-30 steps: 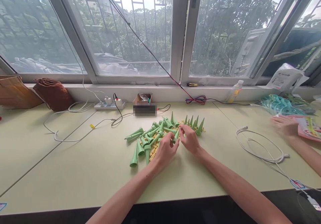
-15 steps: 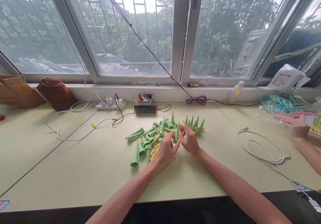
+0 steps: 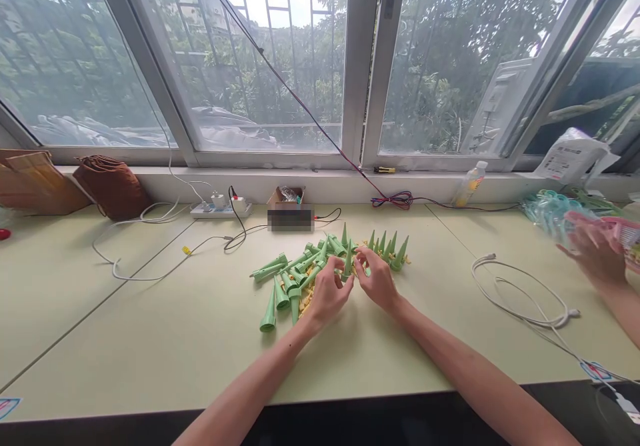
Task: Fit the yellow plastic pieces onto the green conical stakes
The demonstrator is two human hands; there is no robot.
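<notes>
- Clock positions are read with my two hands at the centre of the dial and the window at twelve
- My left hand [image 3: 330, 294] has its thumb and forefinger closed around the foot of a green cone [image 3: 349, 257], which stands point up between my two hands
- My right hand [image 3: 376, 276] is just beside that cone at three o'clock, fingers curled with the tips close to it; whether they touch it or pinch something small, I cannot tell
- A heap of loose green cones [image 3: 283, 296] lies from eight to eleven o'clock, most on their sides and overlapping
- Little yellow pieces [image 3: 305, 303] are scattered among them, some right by my left hand at eight
- At two o'clock, close to my right hand, a group of standing cones [image 3: 399, 256] points upward
- One more single cone [image 3: 345, 235] stands at twelve, just past my fingers
- Further out on the table [image 3: 150, 353]: a small box [image 3: 277, 197] at eleven, a power strip [image 3: 215, 213] at ten, a tangle of dark cable [image 3: 395, 199] at one, a bottle [image 3: 469, 186] at two
- At three, well apart from me, lies a looped white cable [image 3: 525, 316], and beyond it another person's hand [image 3: 600, 256], blurred, beside something pink [image 3: 623, 229]
</notes>
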